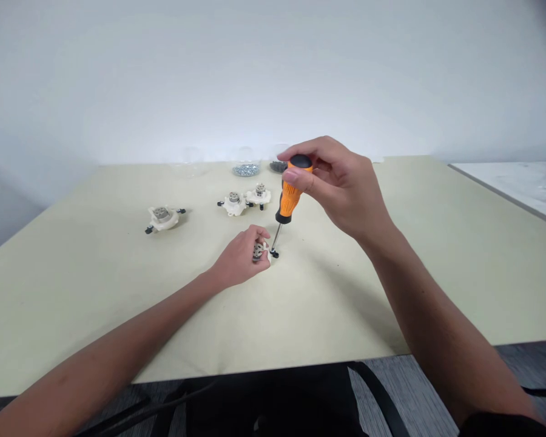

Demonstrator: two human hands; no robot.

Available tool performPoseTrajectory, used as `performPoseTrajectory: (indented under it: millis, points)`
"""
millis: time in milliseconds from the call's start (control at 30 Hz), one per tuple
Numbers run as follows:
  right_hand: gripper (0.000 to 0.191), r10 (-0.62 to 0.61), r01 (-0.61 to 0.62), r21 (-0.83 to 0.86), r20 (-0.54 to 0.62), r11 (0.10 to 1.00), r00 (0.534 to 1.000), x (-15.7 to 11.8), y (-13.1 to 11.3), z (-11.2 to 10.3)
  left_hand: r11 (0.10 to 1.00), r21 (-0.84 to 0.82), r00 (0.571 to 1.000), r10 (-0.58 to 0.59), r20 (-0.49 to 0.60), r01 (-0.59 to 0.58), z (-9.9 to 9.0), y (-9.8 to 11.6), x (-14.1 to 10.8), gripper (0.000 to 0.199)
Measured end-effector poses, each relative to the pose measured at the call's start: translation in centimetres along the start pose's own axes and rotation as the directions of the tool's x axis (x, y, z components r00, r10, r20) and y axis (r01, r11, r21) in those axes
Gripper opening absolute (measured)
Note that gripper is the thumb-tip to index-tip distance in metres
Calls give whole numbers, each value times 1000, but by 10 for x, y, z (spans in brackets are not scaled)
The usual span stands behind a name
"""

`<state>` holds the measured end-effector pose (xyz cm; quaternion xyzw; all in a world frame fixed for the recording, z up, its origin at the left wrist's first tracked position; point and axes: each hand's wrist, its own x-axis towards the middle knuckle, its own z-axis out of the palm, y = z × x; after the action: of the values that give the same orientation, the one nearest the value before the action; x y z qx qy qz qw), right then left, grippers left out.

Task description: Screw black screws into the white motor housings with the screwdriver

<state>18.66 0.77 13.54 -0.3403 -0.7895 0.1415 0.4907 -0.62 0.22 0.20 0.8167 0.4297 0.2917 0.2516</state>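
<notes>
My left hand (243, 258) pinches a small white plastic motor assembly (258, 251) against the table; its grey motor shows between the fingers and most of the rest is covered. A black piece (275, 255) sticks out on its right side. In my right hand (341, 182) is an orange and black screwdriver (290, 194), gripped near the top of its handle. The shaft slants down to the left, its tip at the black piece. Whether a screw sits under the tip is too small to tell.
Similar white motor assemblies lie behind my hands, one at the left (164, 217) and two close together, one (234, 203) beside another (259, 194). Toward the wall stand a clear cup of silvery screws (246, 170), a cup of dark pieces (278, 165) and another clear cup (188, 164).
</notes>
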Motion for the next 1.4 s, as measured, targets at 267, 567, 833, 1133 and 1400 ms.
performPoseTrajectory:
  millis: [267,567,833,1133,1400]
  points:
    - [26,23,-24,27,36,999,999,-1,5,4,1000,-3,1000,-17,9,17,0,0,0,31]
    - [31,16,-36,134,146,990,989,5,-6,-4,1000,6,1000,-15,9,15,1,0,0,32]
    - [20,85,-98,158,90,983,992,10,-3,0,1000,4,1000,11,5,-11,0,-1,-1,32]
    - [24,64,-146,431,199,890,978,9,9,7,1000,6,1000,-26,3,26,0,0,-1,32]
    - [20,60,-211,452,324,867,944,12,5,1,1000,5,1000,-2,-2,2,1,0,0,32]
